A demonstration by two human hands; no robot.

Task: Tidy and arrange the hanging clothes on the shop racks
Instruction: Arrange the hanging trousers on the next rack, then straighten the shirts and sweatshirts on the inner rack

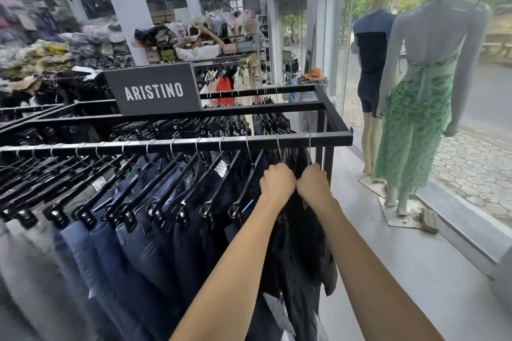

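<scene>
Left hand (pixel 278 184) and right hand (pixel 313 185) are recorded knuckle to knuckle, just below the right end of the front rail (pixel 177 146). Both are closed into fists, with the fingers curled over the tops of the black garments (pixel 299 243) hung there, one hand under each of the last two wire hooks (pixel 278 146). Whether hanger or cloth alone is gripped cannot be told, as the fingertips are hidden. Step judged: the end garments are being spaced or squared on the rail. For the next move, it is judged that the two hangers must be slid along the rail with the hooks kept seated, and the bunched cloth released to hang straight. The black garments are noted as crowded and crumpled beneath the rail end, with uneven hems. Further left along the rail, navy and blue trousers (pixel 133 252) are carried on black clip hangers (pixel 177 188), all slanted one way and fairly evenly spaced. Grey pairs (pixel 25 257) are seen at the rail's far left end, blurred.
</scene>
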